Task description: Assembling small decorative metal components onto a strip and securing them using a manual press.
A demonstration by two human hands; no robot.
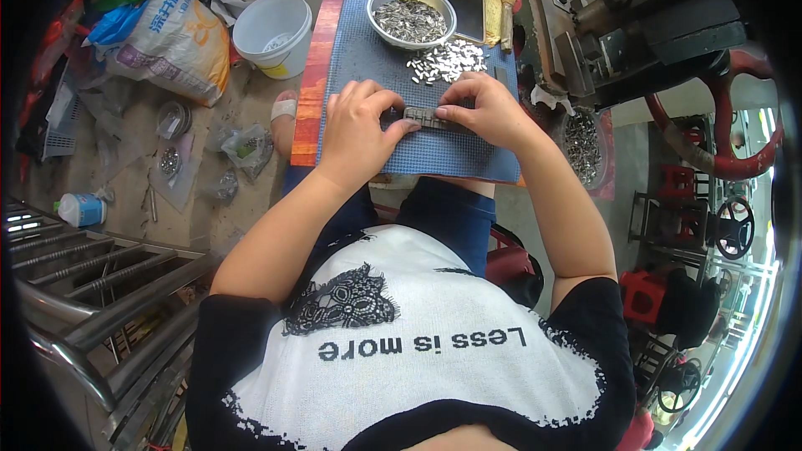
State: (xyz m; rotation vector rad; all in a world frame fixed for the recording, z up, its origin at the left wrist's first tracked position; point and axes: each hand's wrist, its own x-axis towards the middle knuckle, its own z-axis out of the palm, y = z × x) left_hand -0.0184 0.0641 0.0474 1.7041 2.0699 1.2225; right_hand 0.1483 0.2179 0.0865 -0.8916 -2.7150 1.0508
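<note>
A small dark metal block with slots (430, 116) lies low over the blue textured mat (351, 50), between my two hands. My left hand (359, 121) closes thumb and forefinger at the block's left end. On the other end, my right hand (484, 107) pinches with thumb and fingertips; whether a tiny piece is between them is hidden. Just beyond my hands is a loose pile of small shiny metal pieces (447, 62). Behind it stands a clear round bowl (373, 7) full of similar thin metal pieces.
A dark phone (464, 6) and a straw brush (508, 8) lie at the table's far side. Close on the right stands a dark machine (635, 25) with a red wheel (723, 117), above a container of metal bits (581, 146). A white bucket (271, 33) stands left.
</note>
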